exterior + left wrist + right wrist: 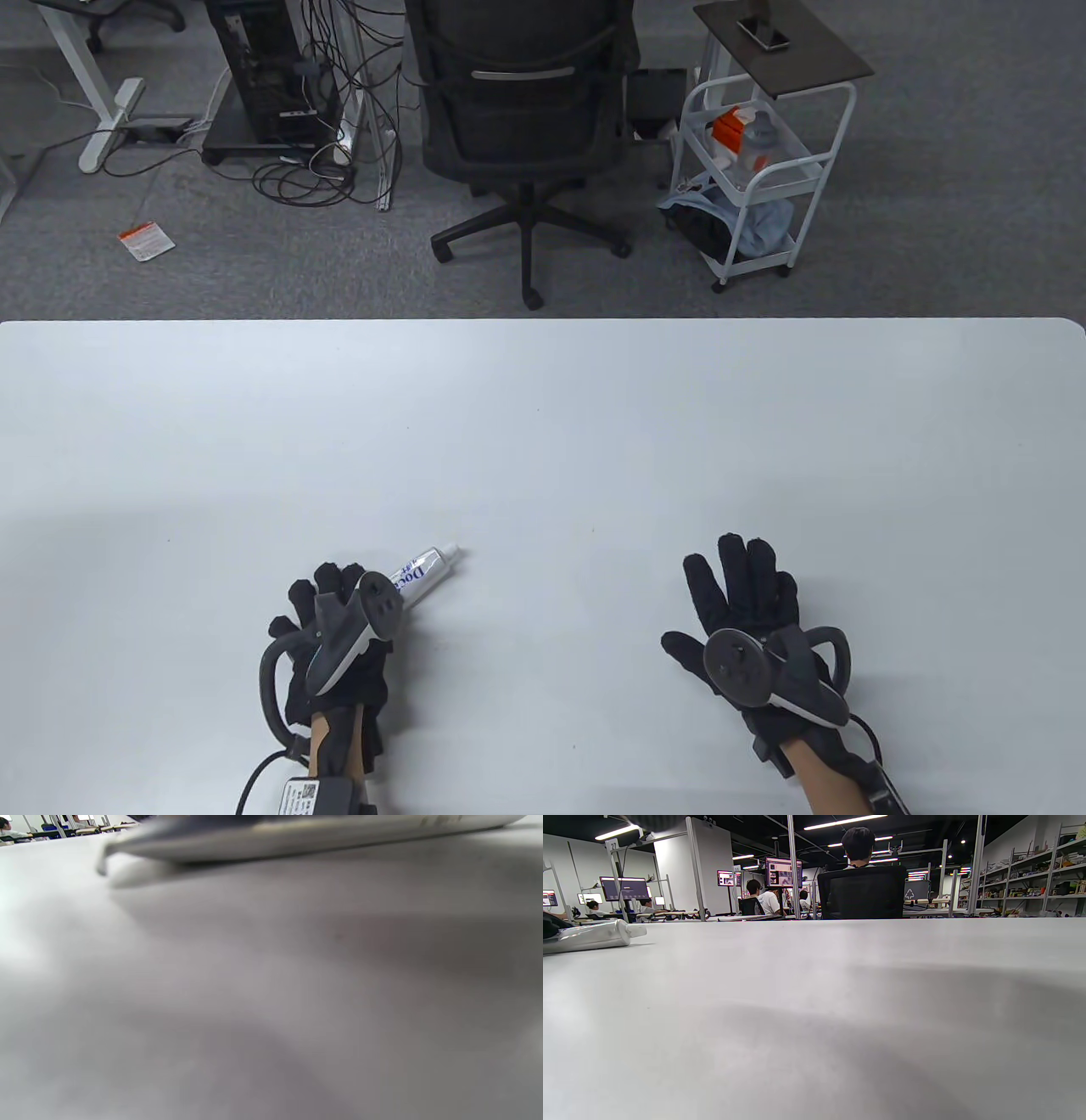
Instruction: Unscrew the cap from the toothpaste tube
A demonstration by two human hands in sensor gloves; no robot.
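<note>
Left hand (339, 628) grips the toothpaste tube (422, 573), cap (450, 554) pointing to two o'clock; right hand (747, 620) lies flat, fingers spread.

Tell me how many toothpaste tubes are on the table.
1. The toothpaste tube lies on the white table, its rear end under the left hand, cap pointing away.

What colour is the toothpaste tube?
The toothpaste tube is white with blue letters, clearest in the table view.

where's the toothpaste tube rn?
Table view: the toothpaste tube lies near-left on the table, gripped by the left hand, cap pointing far-right; right hand well apart.
</note>
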